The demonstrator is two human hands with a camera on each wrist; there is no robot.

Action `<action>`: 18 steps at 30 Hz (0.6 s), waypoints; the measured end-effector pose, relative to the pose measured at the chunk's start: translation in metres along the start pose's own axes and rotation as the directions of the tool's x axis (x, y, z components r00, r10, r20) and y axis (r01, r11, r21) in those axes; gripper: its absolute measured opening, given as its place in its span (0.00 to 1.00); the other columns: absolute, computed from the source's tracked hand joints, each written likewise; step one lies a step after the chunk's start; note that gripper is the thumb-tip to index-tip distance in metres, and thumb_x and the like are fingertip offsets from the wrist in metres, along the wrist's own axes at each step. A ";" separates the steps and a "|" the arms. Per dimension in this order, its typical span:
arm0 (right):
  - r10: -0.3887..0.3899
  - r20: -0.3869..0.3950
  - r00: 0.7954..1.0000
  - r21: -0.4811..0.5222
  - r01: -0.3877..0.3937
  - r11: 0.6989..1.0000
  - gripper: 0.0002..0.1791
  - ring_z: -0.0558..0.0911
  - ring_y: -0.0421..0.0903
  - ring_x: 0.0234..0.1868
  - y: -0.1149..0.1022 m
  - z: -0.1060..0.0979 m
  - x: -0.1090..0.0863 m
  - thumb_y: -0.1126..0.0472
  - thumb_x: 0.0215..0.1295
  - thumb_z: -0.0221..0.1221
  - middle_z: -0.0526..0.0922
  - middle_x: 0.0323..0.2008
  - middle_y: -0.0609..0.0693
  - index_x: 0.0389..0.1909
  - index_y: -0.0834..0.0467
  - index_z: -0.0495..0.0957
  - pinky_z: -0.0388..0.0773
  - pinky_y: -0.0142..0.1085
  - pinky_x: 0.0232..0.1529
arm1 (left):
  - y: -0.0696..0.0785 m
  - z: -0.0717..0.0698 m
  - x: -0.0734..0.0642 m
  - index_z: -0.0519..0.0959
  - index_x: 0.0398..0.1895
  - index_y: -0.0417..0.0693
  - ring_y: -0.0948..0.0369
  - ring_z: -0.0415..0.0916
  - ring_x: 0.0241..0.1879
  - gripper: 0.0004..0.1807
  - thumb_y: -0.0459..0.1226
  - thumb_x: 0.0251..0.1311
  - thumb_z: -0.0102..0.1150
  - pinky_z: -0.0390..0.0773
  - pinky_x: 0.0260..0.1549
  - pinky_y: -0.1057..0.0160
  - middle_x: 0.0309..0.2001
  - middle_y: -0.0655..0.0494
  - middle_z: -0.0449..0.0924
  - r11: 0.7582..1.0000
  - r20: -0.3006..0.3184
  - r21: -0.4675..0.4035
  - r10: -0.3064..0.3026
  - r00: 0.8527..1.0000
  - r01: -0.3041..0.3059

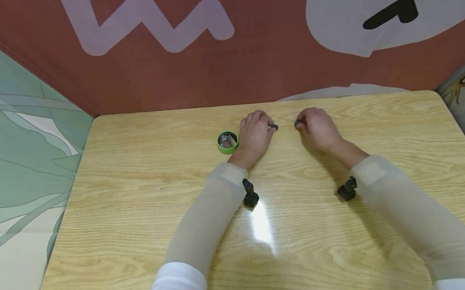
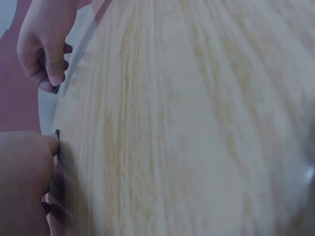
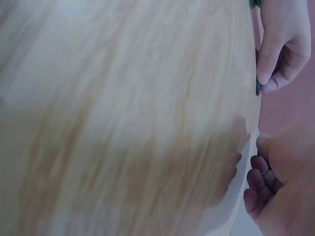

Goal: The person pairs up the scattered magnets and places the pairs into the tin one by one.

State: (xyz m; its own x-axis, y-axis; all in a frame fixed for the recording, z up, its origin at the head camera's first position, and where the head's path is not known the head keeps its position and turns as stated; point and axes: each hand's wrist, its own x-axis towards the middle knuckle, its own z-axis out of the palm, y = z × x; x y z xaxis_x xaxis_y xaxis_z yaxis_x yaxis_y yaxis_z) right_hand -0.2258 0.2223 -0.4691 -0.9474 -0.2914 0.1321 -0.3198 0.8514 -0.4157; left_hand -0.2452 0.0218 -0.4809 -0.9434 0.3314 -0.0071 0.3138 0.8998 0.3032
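Separately, left hand [image 1: 254, 135] pinching one dark piece [image 1: 275, 127], right hand [image 1: 318, 128] pinching a second piece [image 1: 297, 122].

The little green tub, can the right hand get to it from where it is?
Probably not straight across: the left hand lies between the right hand and the little green tub, though reaching around might work. The right hand also pinches a small dark piece.

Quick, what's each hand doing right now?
Left hand: pinches one small dark piece.
Right hand: pinches another small dark piece.
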 end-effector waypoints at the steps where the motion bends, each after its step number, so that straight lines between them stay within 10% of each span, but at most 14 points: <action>1: -0.007 0.000 1.000 0.003 0.007 1.000 0.11 0.77 0.67 0.47 -0.001 0.001 0.001 0.67 0.76 0.55 0.80 0.42 0.69 0.48 0.74 0.75 0.69 0.59 0.59 | 0.000 0.000 0.000 0.81 0.53 0.61 0.60 0.63 0.68 0.14 0.52 0.75 0.53 0.61 0.69 0.57 0.67 0.61 0.70 1.000 0.000 0.000 0.000 1.000 0.000; 18: -0.074 0.002 0.997 0.035 0.074 0.997 0.10 0.78 0.65 0.47 -0.016 0.009 0.010 0.67 0.75 0.57 0.81 0.42 0.66 0.47 0.72 0.77 0.69 0.58 0.59 | 0.000 0.000 0.000 0.82 0.53 0.59 0.59 0.62 0.70 0.14 0.51 0.75 0.54 0.60 0.69 0.57 0.68 0.60 0.69 1.000 -0.004 -0.014 -0.001 1.000 0.001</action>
State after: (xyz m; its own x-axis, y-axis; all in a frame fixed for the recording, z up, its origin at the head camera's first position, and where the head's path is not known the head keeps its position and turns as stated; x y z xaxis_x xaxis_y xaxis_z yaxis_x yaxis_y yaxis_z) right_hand -0.2299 0.2022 -0.4695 -0.9213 -0.3541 0.1608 -0.3882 0.8119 -0.4361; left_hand -0.2454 0.0220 -0.4811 -0.9441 0.3297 -0.0036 0.3116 0.8958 0.3169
